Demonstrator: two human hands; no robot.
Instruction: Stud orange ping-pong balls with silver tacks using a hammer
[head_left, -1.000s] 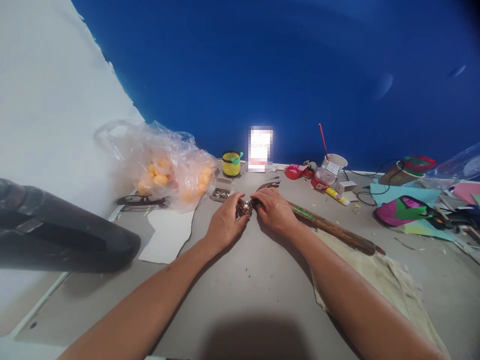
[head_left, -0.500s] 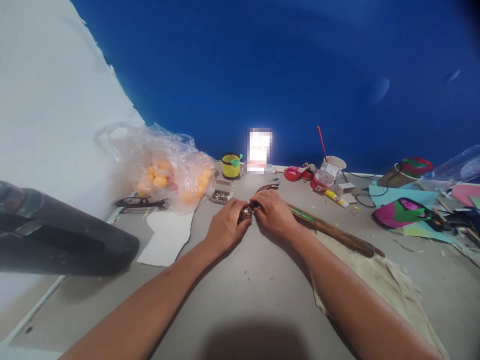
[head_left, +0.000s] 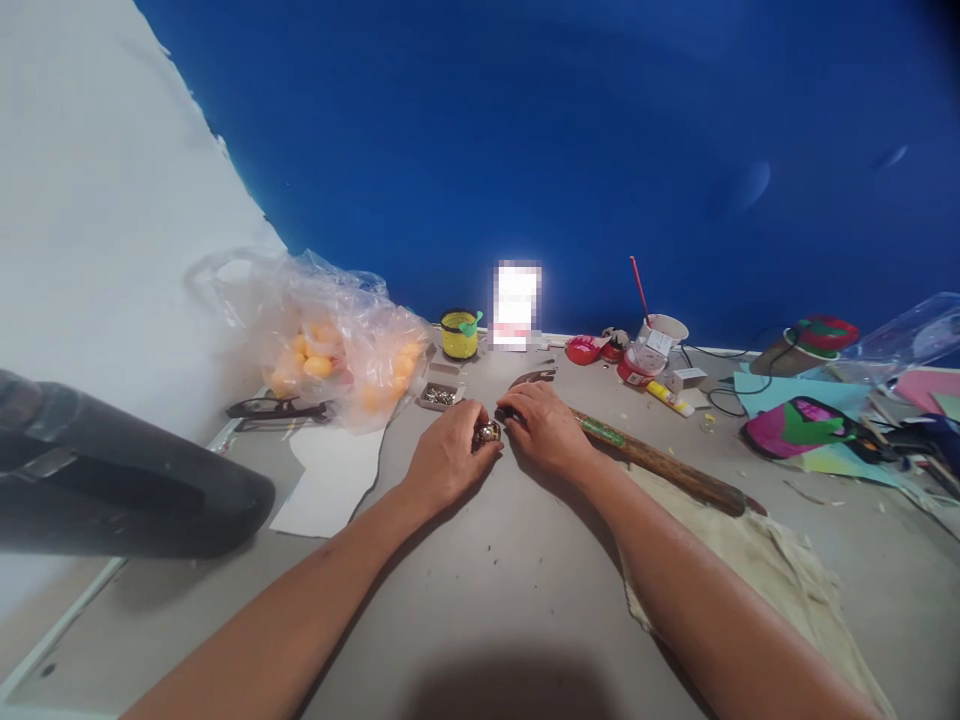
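Note:
My left hand (head_left: pixel 446 455) is closed around a small round object (head_left: pixel 490 433) with a shiny, dark and brassy patterned surface. Fingers hide most of it, so I cannot tell its kind. Just to the right, my right hand (head_left: pixel 546 425) is wrapped over the head of a claw hammer. The curved claw shows beyond the fingers, and the hammer's wooden handle (head_left: pixel 667 465) slants away to the right. A dark end of the head pokes out toward the left hand, with a narrow gap between it and the round object.
Behind the left hand lies a small tray (head_left: pixel 440 396) of metal bits. A yellow cup (head_left: pixel 459 335) and a glowing, blurred screen (head_left: pixel 514 305) stand by the wall. Clear bags with orange balls (head_left: pixel 319 365) and a dark cylinder (head_left: pixel 142 470) are left; a cloth (head_left: pixel 720 560) lies right.
The hammer's dark end and the round object have moved slightly apart. My hands otherwise keep about the same place and grip, and the view has shifted a little.

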